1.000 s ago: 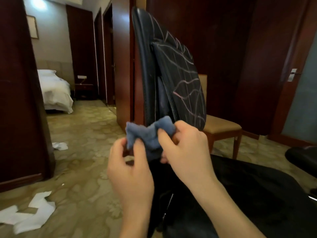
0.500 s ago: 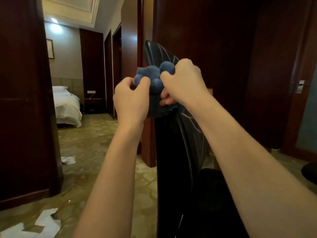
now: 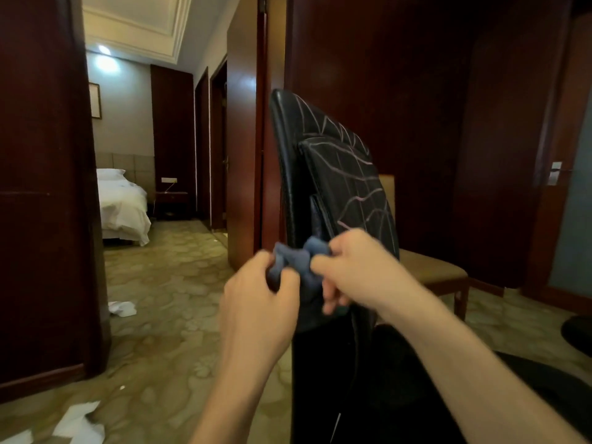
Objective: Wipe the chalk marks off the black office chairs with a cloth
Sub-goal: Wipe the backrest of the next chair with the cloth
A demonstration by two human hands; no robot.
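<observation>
Carpeted room point(image 3: 179, 283), chalk-marked black chair point(image 3: 349, 187)

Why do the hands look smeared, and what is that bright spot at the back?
Head view: both hands, left hand and right hand, and the blue cloth are motion-blurred; the chalk-marked chair back stays fairly sharp. The ceiling light glares on the far wall, and the wide lens bows the door frames.

Readable text: we find none anywhere.
Chair back point(image 3: 339, 174): we see only pale chalk lines, no letters or numbers.
Wall frame point(image 3: 94, 100): too small and blurred for us to read.
</observation>
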